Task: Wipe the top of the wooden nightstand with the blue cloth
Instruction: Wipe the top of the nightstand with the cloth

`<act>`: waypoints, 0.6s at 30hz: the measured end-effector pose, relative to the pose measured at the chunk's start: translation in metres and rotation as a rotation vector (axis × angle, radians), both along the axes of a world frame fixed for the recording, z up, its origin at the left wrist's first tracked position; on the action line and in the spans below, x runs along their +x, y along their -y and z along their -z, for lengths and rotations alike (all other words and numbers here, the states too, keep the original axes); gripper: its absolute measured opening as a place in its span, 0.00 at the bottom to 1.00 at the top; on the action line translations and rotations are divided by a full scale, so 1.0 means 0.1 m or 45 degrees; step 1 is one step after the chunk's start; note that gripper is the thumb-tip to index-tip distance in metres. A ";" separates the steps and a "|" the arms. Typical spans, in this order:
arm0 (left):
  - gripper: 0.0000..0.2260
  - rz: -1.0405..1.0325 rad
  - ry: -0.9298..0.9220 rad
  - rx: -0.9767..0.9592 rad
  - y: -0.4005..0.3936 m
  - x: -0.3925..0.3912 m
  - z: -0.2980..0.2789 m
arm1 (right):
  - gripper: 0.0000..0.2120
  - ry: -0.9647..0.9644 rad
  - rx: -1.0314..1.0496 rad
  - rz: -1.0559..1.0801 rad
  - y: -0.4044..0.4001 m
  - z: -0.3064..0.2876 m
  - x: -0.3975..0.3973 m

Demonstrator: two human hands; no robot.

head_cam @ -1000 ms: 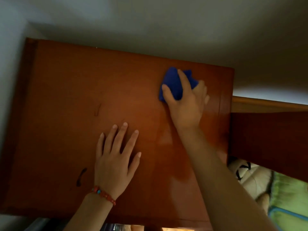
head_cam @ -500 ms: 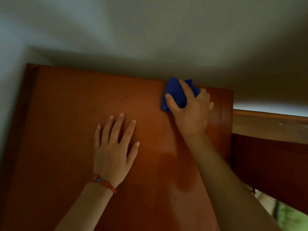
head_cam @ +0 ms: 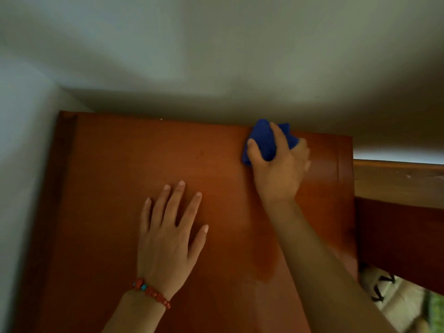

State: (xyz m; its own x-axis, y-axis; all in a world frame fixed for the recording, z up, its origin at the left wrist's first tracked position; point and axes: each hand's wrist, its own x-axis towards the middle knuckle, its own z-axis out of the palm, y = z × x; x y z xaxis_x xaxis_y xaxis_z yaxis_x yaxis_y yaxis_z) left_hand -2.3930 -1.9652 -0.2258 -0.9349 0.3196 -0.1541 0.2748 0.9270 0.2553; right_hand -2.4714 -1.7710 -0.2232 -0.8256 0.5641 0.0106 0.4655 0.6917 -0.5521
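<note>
Cloth at the nightstand's back edge
Right hand [head_cam: 280, 169] grips the cloth [head_cam: 263, 140]; left hand [head_cam: 168, 239] rests flat, fingers spread, on the nightstand [head_cam: 108, 200].

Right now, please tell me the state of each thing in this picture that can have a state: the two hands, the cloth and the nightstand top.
right hand: grips the cloth near the back edge
blue cloth: bunched up, on the wood
left hand: flat, fingers spread, rests on the top
nightstand top: glossy, with a darker patch near the right forearm
</note>
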 end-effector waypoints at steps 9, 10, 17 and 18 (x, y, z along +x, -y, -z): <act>0.24 0.035 -0.008 0.014 0.13 0.04 -0.03 | 0.25 0.048 0.158 -0.293 0.07 0.04 -0.17; 0.24 0.026 -0.014 0.025 0.18 0.07 -0.04 | 0.25 0.045 0.138 -0.211 0.03 0.04 -0.15; 0.24 -0.074 0.059 0.047 0.37 0.45 -0.07 | 0.26 -0.006 0.076 -0.251 0.26 0.06 0.16; 0.24 -0.072 0.074 0.038 0.37 0.48 -0.08 | 0.26 -0.002 0.088 -0.278 0.30 0.06 0.37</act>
State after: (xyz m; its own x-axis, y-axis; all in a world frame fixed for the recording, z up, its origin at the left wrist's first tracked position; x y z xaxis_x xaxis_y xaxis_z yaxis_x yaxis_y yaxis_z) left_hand -2.3448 -2.0021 -0.2180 -0.9415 0.2715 -0.1997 0.2058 0.9324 0.2972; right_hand -2.4342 -1.8007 -0.2288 -0.9280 0.3698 0.0445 0.2996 0.8121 -0.5008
